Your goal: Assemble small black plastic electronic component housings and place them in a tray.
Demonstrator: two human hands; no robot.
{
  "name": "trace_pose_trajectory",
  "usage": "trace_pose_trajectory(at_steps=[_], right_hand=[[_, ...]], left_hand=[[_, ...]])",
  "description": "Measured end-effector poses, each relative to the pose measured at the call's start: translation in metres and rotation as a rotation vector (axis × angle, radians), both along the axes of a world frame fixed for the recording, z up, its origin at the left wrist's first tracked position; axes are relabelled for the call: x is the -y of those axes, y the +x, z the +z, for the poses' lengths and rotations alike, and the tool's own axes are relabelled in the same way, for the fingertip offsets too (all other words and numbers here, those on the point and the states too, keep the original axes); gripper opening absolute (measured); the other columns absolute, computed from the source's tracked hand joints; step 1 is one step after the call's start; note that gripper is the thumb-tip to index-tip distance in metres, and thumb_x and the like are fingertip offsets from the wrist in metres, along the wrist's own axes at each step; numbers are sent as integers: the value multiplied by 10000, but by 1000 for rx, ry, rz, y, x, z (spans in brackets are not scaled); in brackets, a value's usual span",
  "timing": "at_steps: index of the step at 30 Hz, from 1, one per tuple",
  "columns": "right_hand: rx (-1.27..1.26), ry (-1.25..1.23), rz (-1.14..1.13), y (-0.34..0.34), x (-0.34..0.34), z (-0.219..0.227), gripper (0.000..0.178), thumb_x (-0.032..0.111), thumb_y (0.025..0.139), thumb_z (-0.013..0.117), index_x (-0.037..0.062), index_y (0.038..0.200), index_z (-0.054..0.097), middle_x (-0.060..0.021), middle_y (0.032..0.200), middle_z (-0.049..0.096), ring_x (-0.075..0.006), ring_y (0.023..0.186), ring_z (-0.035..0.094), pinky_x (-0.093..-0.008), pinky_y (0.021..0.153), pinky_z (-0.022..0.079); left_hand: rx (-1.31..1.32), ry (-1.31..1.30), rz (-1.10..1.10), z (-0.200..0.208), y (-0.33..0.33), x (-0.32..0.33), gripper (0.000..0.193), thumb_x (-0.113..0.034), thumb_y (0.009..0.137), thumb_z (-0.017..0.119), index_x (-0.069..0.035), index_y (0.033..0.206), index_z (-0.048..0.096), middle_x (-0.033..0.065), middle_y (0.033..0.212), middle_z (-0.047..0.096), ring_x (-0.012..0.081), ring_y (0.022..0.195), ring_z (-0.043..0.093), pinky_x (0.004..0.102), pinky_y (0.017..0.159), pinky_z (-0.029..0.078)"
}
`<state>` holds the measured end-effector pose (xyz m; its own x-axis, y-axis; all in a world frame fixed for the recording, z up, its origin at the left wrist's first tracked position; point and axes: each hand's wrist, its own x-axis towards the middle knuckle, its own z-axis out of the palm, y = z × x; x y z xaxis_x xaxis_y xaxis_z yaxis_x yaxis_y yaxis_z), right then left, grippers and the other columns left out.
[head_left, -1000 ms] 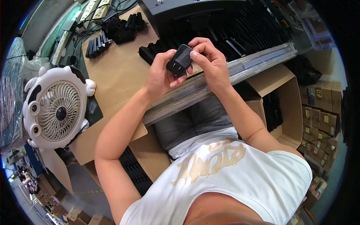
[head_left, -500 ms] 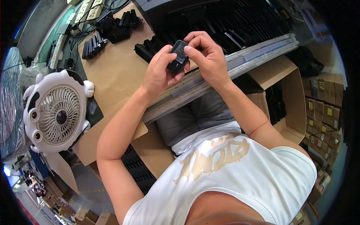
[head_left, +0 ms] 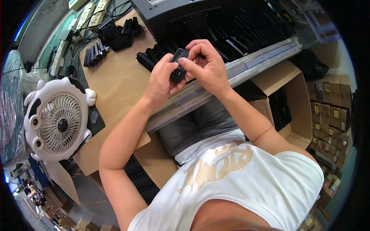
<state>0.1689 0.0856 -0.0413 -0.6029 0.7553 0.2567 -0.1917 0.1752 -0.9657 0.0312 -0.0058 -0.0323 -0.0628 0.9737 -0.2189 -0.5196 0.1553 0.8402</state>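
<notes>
Between my two hands is a small black handheld device (head_left: 178, 74) with rounded corners and a dark glossy face. My left hand (head_left: 160, 79) grips it from the left, thumb along its edge and fingers curled beneath. On its right side my right hand (head_left: 208, 63) holds the upper part, with the thumb pressed on the face and the other fingers bent behind. A small light mark shows at the device's lower end. Just beyond my hands, many similar flat black pieces (head_left: 246, 36) stand packed in rows.
Brown cardboard (head_left: 111, 90) covers the bench at left, with black parts (head_left: 96, 52) on it. A white fan (head_left: 58, 119) stands left of my arm. Power strips (head_left: 58, 54) and cables lie far left. A clear-wrapped ledge (head_left: 262, 59) edges the bench; an open carton (head_left: 298, 100) sits right.
The device has tilted in my hands and sits slightly lower and to the left. My right hand has come down and left, its thumb shifting lower on the face.
</notes>
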Motion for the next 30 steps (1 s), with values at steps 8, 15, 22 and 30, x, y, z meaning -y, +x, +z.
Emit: trace_pose_trajectory(at_steps=[8, 15, 22, 30], right_hand=[[78, 22, -16, -3, -2, -6, 270, 138, 787, 781, 24, 897, 563, -38, 973, 532, -49, 691, 488, -194, 617, 460], [25, -37, -15, -8, 2, -8, 265, 127, 801, 769, 22, 894, 544, -54, 1004, 556, -58, 754, 517, -201, 639, 475], [-96, -82, -46, -13, 8, -4, 238, 110, 820, 749, 12, 925, 559, -91, 1030, 595, -64, 790, 583, -213, 645, 513], [93, -178, 38, -2, 1, 8, 203, 82, 903, 664, -4, 1080, 619, -63, 967, 644, -75, 779, 608, -195, 667, 496]], left_hand=[[15, 5, 9, -1, 0, 0, 186, -218, 942, 409, -66, 1039, 454, 76, 778, 562, 117, 546, 527, 205, 387, 330], [77, 15, 34, -2, -2, 0, 180, -225, 950, 398, -69, 1025, 447, 68, 768, 541, 112, 535, 508, 204, 384, 315], [25, 43, 33, -4, 0, 2, 187, -231, 941, 394, -70, 1020, 448, 74, 773, 546, 106, 530, 494, 199, 379, 302], [-98, 35, -9, -1, 4, 1, 230, -265, 940, 382, -68, 1027, 461, 104, 780, 584, 96, 503, 478, 196, 375, 299]])
